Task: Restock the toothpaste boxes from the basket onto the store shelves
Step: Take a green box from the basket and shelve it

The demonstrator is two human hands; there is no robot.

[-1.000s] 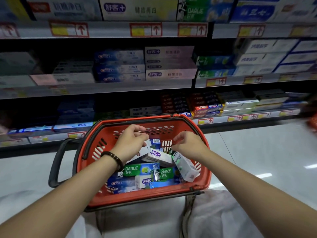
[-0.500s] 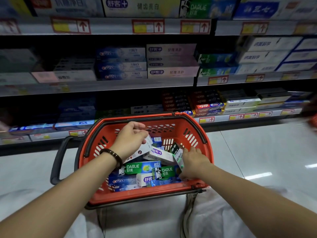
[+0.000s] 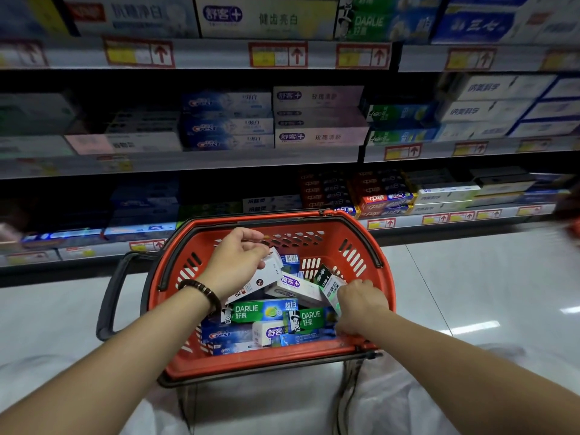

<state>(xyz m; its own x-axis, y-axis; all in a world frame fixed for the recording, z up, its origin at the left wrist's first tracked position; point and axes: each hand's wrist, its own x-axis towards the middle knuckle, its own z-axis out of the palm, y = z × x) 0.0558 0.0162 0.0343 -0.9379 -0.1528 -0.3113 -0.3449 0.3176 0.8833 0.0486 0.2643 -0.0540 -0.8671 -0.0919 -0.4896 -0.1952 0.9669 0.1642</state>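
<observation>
"DARLIE" – green box (image 3: 260,310); "Crest" – blue box (image 3: 226,335)

Left arm: I have it reaching forward from lower left, forearm bare.
Left hand (image 3: 235,265): palm down, fingers curled round a white box (image 3: 273,262).
Right arm: reaching in from lower right, wrist bent downward.
Right hand (image 3: 361,304): I see its fingers gripping a green-and-white box (image 3: 329,282).

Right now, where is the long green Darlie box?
Head view, centre: the long green Darlie box lies in the red basket between the left hand and right hand.
</observation>
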